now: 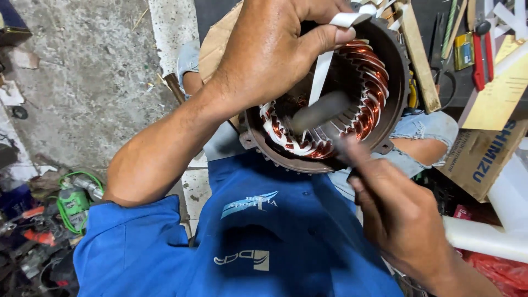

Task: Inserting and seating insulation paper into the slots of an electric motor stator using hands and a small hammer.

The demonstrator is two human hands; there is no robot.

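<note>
1. The round motor part (pixel 352 110) sits in the person's lap, just above the blue shirt (pixel 258 231). It is a rusty brown metal ring with shiny copper wire (pixel 374 93) wound all around its inside.
2. The left hand (pixel 269 49) lies over the top left of the motor part. Its fingers are curled shut, and the thumb and a finger pinch a white strip (pixel 322 69).
3. The white strip runs from that pinch down into the hole of the motor part.
4. The right hand (pixel 404 220) is just below the motor part, at its lower right edge. Its fingers are closed around a dark stick tool (pixel 322 110).
5. The stick tool pokes up into the middle of the motor part, close beside the white strip. It looks blurry, so I cannot tell what kind of tool it is.
6. White paper bits stick out between the copper wire at the bottom of the ring.
7. To the right of the motor part lie a wooden stick (pixel 421 60), red-handled pliers (pixel 482 49) and a cardboard box (pixel 484 148).
8. Far to the left of the motor part, on the gray floor (pixel 88 82), there is a green cable (pixel 77 192).
</note>
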